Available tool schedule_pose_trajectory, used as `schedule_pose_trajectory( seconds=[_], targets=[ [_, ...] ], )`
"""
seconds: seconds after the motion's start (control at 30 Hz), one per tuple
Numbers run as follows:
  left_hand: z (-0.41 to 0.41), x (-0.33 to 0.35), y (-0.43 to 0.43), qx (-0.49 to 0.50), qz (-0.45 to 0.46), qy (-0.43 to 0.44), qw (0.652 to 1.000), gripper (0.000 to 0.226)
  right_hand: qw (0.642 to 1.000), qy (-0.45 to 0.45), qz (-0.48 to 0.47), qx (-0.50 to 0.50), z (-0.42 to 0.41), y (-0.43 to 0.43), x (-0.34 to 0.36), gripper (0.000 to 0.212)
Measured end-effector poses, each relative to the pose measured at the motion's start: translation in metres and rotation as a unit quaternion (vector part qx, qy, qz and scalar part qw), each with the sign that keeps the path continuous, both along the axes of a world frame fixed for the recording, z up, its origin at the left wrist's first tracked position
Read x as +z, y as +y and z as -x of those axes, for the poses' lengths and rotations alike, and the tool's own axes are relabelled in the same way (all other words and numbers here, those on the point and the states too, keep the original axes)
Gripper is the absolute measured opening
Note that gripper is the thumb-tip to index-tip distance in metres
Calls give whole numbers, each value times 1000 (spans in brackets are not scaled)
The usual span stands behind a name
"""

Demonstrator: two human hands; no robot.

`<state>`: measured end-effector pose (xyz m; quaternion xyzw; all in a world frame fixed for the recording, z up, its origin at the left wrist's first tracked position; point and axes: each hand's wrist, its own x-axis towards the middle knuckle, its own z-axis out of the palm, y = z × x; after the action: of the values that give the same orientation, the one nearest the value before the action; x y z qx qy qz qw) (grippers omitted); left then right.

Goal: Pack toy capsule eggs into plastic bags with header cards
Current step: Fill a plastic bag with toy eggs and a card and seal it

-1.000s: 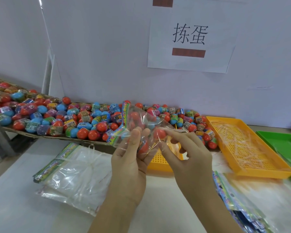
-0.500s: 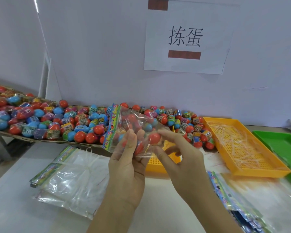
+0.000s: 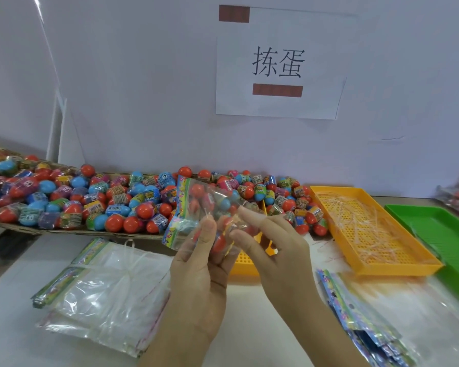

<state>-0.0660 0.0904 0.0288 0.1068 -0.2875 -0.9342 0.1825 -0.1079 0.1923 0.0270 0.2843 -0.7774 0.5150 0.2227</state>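
Head view: left hand point(image 3: 196, 268) and right hand point(image 3: 276, 252) pinch crinkly clear egg-filled bag point(image 3: 206, 201).

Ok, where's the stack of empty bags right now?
Head view, left side: the stack of empty bags lies on the table, in front of the egg pile and left of the left hand gripping the filled bag.

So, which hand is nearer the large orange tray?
Right. Both hold the egg bag; the right hand is just left of the large orange tray, the left hand further left.
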Motion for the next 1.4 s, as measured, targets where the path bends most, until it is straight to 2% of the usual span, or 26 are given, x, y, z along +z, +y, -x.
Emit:
schedule_pose_trajectory(
  seconds=[0.13, 0.2, 0.37, 0.47, 0.6, 0.77, 0.87, 0.97, 1.03, 1.17, 1.23, 1.27, 1.33, 1.4],
  targets=[
    [2, -1, -5, 14, -3, -13, 1000, 14, 995, -46, 88, 15, -5, -2, 2, 20],
    [4, -2, -6, 10, -5, -23, 1000, 20, 991, -61, 121, 17, -7, -2, 0, 22],
    [4, -3, -3, 7, 9, -31, 999, 15, 989, -72, 124, 18, -5, -2, -1, 16],
    [4, -2, -7, 27, -2, -39, 999, 15, 993, -61, 92, 52, -5, -2, 2, 8],
    [3, 0, -12, 41, -4, -51, 998, 15, 991, -78, 67, 86, -3, -1, 1, 31],
    [3, 1, -9, 8, 10, -56, 998, 15, 990, -80, 97, 67, 0, -1, -3, 37],
    [2, 2, -10, -7, 23, -52, 998, 19, 996, -49, 58, 51, 0, -2, 0, 43],
    [2, 0, -9, -17, 31, -44, 998, 25, 1000, 15, -15, 6, 4, -1, -3, 27],
    [2, -2, -8, -16, 21, -44, 999, 29, 998, 50, -40, -2, 5, 0, -6, 29],
    [1, 0, -10, -6, -1, -41, 999, 12, 995, 102, -7, -3, 2, 3, -1, 25],
    [2, 0, -14, -10, -6, -39, 999, 10, 987, 153, 28, -45, -1, 5, 5, 21],
    [2, 1, -16, -16, 8, -37, 999, 13, 985, 160, 41, -57, -1, 8, 8, 28],
    [1, 1, -18, -38, 45, -41, 997, 21, 995, 93, 26, -17, 0, 16, 15, 53],
    [1, 0, -20, -70, 66, -52, 994, 25, 997, -29, -41, 62, 4, 25, 20, 61]
  ],
)
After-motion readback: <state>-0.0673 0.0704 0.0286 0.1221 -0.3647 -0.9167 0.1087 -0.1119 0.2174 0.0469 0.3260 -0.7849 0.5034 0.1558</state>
